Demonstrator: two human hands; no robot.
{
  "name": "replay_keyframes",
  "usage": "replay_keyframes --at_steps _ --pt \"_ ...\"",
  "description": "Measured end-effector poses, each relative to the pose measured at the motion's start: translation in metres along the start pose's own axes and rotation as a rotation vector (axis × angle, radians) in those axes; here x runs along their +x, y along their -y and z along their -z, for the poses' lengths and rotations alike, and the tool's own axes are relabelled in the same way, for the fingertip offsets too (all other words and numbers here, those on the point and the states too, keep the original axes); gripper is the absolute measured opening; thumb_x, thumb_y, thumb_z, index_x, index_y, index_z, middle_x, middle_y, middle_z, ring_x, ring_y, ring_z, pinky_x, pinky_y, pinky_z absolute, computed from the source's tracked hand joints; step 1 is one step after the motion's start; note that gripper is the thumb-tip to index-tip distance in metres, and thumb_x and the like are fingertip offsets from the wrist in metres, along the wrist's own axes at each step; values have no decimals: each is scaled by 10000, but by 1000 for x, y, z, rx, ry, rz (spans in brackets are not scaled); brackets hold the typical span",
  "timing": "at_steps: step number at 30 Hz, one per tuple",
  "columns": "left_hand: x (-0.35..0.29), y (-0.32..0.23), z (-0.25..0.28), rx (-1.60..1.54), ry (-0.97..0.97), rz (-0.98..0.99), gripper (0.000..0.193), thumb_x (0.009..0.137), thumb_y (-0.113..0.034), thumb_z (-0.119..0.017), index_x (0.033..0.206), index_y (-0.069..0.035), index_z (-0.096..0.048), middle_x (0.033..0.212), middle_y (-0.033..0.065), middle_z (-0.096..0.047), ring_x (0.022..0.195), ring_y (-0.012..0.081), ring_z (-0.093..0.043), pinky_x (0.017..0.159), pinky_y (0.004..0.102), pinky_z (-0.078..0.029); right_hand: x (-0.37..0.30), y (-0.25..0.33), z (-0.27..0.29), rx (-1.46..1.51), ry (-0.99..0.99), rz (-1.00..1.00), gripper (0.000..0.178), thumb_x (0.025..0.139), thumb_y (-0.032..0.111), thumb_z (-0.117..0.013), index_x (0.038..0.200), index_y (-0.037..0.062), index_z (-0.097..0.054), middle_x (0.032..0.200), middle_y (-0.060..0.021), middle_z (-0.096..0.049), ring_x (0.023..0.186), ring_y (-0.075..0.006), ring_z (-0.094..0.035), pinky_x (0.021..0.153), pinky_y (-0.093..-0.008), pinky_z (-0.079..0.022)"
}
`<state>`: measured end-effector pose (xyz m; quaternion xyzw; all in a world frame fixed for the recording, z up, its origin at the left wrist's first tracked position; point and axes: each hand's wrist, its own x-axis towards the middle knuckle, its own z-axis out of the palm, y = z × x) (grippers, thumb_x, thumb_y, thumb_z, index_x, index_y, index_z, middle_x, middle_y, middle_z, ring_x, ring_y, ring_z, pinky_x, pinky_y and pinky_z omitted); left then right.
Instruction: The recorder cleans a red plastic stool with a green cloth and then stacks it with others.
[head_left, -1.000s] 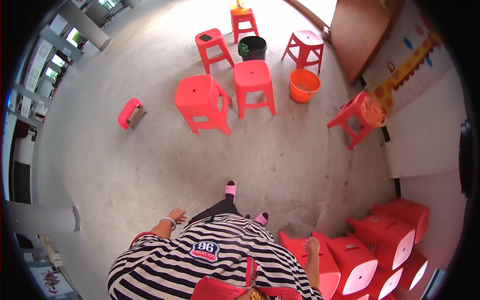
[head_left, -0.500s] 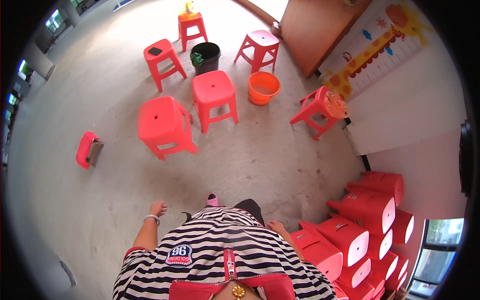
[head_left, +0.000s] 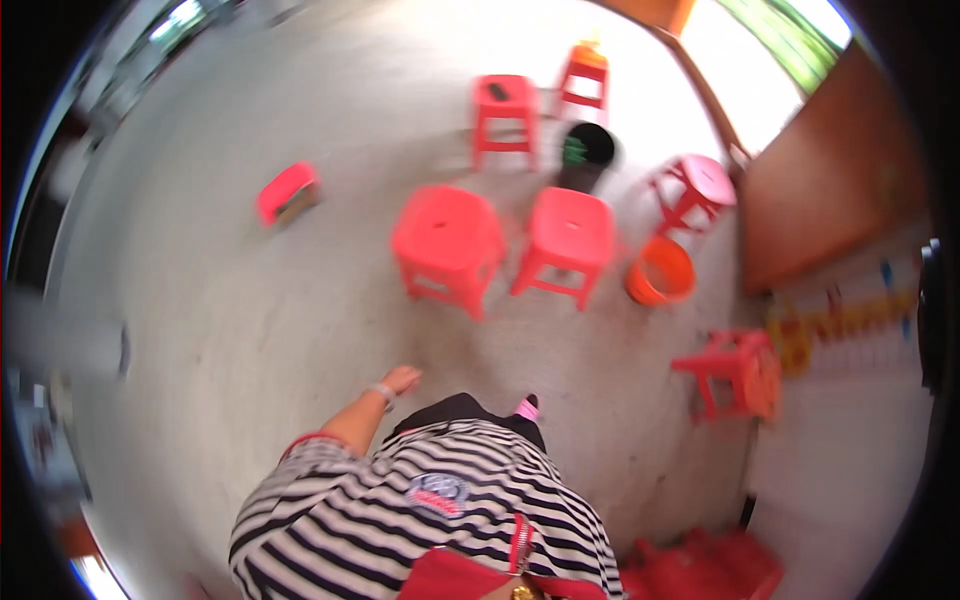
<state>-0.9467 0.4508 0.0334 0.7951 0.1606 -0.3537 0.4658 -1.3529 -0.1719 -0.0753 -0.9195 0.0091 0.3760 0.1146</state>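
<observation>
My left hand (head_left: 404, 380), a pale band round its wrist, hangs over the grey floor (head_left: 330, 330) beside my body. Nothing shows in it, and blur smears its fingers. My right hand is out of view. Ahead stand two red plastic stools (head_left: 448, 235) side by side, out of reach. Behind them is another red stool (head_left: 505, 95) with a small dark flat object (head_left: 497, 92) on its seat. A black bucket (head_left: 590, 150) with something green over its rim stands nearby, and an orange bucket (head_left: 662, 272) is farther right.
A small red stool (head_left: 288, 192) lies at the left. Several more stand around: one with an orange item at the back (head_left: 585, 80), a pinkish-topped one (head_left: 700, 185), and one by the right wall (head_left: 735, 375). Stacked red stools (head_left: 705, 565) fill the lower right. A brown door (head_left: 830, 170) stands open.
My view has swung left, so the stools and buckets sit farther right in the picture. My right hand has left the view. The left hand has come closer to the middle.
</observation>
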Motion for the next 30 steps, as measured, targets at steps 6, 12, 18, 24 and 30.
replay_keyframes --at_steps 6,12,18,24,30 --pt "45 63 41 716 382 -308 228 975 -291 -573 1089 -107 -642 1023 154 -674 883 255 -642 698 402 -537 27 58 173 752 -534 -573 401 951 341 -492 1189 52 -638 1164 -157 -673 1052 -312 -637 882 -451 -502" --pt "88 29 85 406 558 -84 334 978 -324 -562 1224 -97 -572 1152 189 -633 1001 305 -628 796 436 -539 -13 184 143 1227 -736 -805 309 935 345 -550 963 69 -685 787 -102 -688 738 -194 -667 641 -373 -516" --pt "115 -17 166 -43 340 328 466 981 -357 -551 1359 -88 -501 1280 223 -592 1119 355 -613 894 470 -540 -63 372 -45 933 53 -718 339 909 368 -548 981 67 -687 927 -153 -713 792 -267 -695 678 -398 -569" --pt "150 -24 177 12 320 368 594 958 -404 -573 1435 -84 -421 1350 210 -557 1114 362 -621 901 480 -540 -126 470 -29 1461 321 -1048 314 944 294 -517 1109 83 -682 1044 -142 -717 870 -292 -706 735 -393 -594" --pt "147 -12 162 198 390 457 605 930 -382 -619 1427 -91 -435 1327 174 -585 1118 319 -614 915 417 -524 -105 446 -68 751 196 -656 446 933 408 -549 1284 141 -614 1271 -87 -660 1205 -251 -604 997 -416 -499"
